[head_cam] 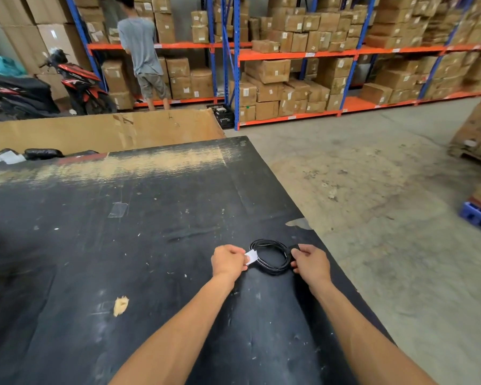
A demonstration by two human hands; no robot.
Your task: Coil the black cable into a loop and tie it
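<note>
The black cable (272, 243) lies coiled in a small round loop on the black table (122, 245), near its right edge. My left hand (228, 260) pinches the loop's left side, where a white tag (252, 257) sits on the cable. My right hand (311, 262) grips the loop's right side with closed fingers. The coil rests on the table between both hands.
The table's right edge runs diagonally just past my right hand, with concrete floor beyond. A large cardboard box (100, 132) stands behind the table. A person (145, 51) stands at shelving racks of cartons (289, 79). Motorbikes (75, 81) are parked at the far left.
</note>
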